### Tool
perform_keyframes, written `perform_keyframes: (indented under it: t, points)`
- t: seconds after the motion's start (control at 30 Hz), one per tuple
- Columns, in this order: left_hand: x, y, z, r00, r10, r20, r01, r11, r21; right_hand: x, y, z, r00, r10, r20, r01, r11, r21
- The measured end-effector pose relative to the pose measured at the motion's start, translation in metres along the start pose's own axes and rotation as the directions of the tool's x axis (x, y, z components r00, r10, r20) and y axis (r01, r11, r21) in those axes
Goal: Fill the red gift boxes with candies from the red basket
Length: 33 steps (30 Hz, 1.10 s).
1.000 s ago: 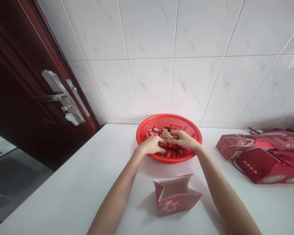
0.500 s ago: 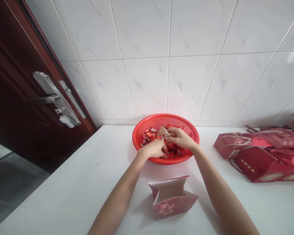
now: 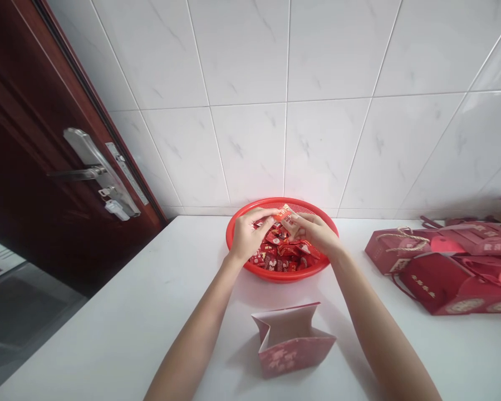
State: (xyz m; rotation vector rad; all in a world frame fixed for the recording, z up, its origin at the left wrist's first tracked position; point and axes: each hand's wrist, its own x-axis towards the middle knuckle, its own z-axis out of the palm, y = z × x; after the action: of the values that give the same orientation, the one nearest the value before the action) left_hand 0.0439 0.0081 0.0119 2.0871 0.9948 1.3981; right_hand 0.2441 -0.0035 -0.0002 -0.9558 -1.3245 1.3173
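A round red basket on the white table holds many red-wrapped candies. Above its left part, my left hand pinches a small red packet. My right hand is closed on a beige packet over the basket's right part. The two packets are close together between my hands, and fingertips hide parts of them. Nearer to me, between my forearms, an open pink paper box stands upright, its inside showing no contents.
Red and pink gift boxes with cord handles lie at the right on the white table. A tiled wall rises behind the basket. A dark red door with a metal handle is at the left.
My left hand has risen from the candies and now has a red packet. My right hand has lifted slightly with the beige packet. The view has shifted a little.
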Motion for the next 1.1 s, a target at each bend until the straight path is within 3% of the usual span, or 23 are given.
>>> perform_keyframes:
  t: [0.17, 0.37, 0.57, 0.7, 0.93, 1.1]
  points:
    - [-0.003, -0.004, 0.009, 0.999, 0.016, 0.036, -0.015, 0.999, -0.036, -0.002, -0.007, 0.003, 1.000, 0.009, -0.012, -0.008, 0.996, 0.091]
    - [-0.005, -0.005, 0.014, 0.995, -0.022, 0.100, 0.024, 0.999, -0.021, -0.005, -0.009, 0.006, 1.000, -0.020, -0.008, 0.020, 0.999, 0.046]
    - [0.002, -0.010, 0.000, 0.963, -0.088, 0.254, 0.079, 0.996, 0.046, -0.005, -0.007, 0.008, 0.997, -0.049, -0.056, 0.049, 0.999, -0.001]
    - [0.006, -0.021, -0.019, 0.894, -0.212, 0.395, 0.154, 0.973, 0.174, -0.004, -0.006, 0.008, 0.992, -0.048, -0.118, 0.045, 0.999, -0.028]
    - [0.002, -0.034, -0.023, 0.692, -0.419, 0.588, 0.173, 0.887, 0.428, -0.003, 0.000, 0.009, 0.991, -0.027, -0.129, 0.023, 0.999, -0.033]
    - [0.001, -0.027, -0.018, 0.643, -0.425, 0.637, 0.168, 0.890, 0.423, -0.002, 0.001, 0.010, 0.994, -0.008, -0.109, 0.005, 0.999, -0.036]
